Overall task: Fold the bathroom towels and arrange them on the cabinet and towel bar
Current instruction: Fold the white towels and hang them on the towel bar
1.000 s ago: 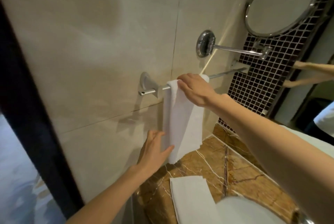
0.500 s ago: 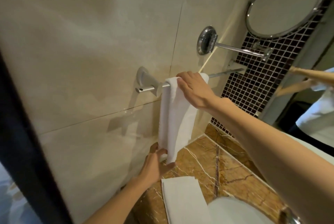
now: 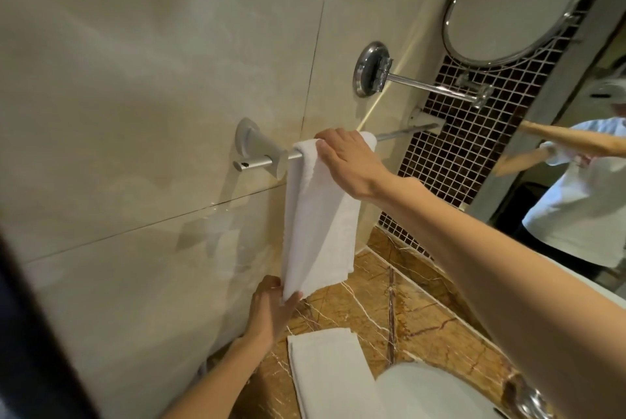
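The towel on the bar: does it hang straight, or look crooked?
Slightly askew. The hanging towel sits near the left end of the towel bar, and its bottom edge slants, lowest where the left hand pinches it.

We have slid our left hand (image 3: pixel 271 310) down from lying open against the side of the white hand towel (image 3: pixel 318 215) hanging on the bar to its lower left corner, where thumb and fingers now pinch the hem from below.
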A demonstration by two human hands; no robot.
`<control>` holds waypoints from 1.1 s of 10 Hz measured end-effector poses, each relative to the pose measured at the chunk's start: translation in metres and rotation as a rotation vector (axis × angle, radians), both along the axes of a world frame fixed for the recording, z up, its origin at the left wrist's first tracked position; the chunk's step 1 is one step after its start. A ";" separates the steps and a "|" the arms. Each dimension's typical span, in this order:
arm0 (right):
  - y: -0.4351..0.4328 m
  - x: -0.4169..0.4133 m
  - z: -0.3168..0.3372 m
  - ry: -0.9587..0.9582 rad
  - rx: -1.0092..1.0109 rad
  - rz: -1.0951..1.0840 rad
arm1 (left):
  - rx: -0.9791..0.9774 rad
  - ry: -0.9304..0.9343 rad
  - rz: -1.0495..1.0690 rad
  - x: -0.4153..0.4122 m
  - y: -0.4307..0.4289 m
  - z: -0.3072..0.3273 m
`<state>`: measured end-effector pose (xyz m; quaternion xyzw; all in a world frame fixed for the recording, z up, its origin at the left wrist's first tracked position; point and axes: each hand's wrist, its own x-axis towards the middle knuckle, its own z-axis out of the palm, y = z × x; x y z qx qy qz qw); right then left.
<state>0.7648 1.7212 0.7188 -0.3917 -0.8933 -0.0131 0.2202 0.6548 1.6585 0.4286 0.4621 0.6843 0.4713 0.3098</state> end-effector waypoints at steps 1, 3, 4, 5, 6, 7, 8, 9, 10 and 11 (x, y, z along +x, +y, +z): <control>0.000 0.000 -0.001 0.009 0.005 -0.001 | -0.015 0.009 -0.058 0.002 0.004 -0.001; -0.007 0.005 -0.004 0.053 0.022 0.036 | -0.028 0.167 -0.086 0.009 0.014 -0.003; -0.010 0.012 -0.005 0.084 0.036 0.060 | -0.042 0.169 -0.102 0.006 0.017 -0.007; -0.008 0.010 -0.001 0.109 0.018 0.053 | -0.057 0.154 -0.092 0.001 0.016 -0.011; -0.005 0.007 0.002 0.089 0.009 0.048 | 0.070 0.126 -0.063 -0.008 0.003 -0.021; -0.003 0.008 0.002 0.084 0.008 0.047 | 0.089 0.127 -0.079 -0.010 0.000 -0.033; -0.003 0.007 0.002 0.081 -0.007 0.046 | 0.132 0.161 -0.015 -0.011 -0.007 -0.040; -0.003 0.007 0.002 0.077 -0.019 0.043 | 0.176 0.228 -0.034 -0.004 -0.011 -0.046; -0.003 0.007 0.003 0.071 -0.033 0.032 | 0.161 0.216 -0.051 -0.002 -0.012 -0.049; -0.003 0.006 0.004 0.052 -0.042 0.026 | 0.177 0.103 -0.001 0.005 -0.010 -0.035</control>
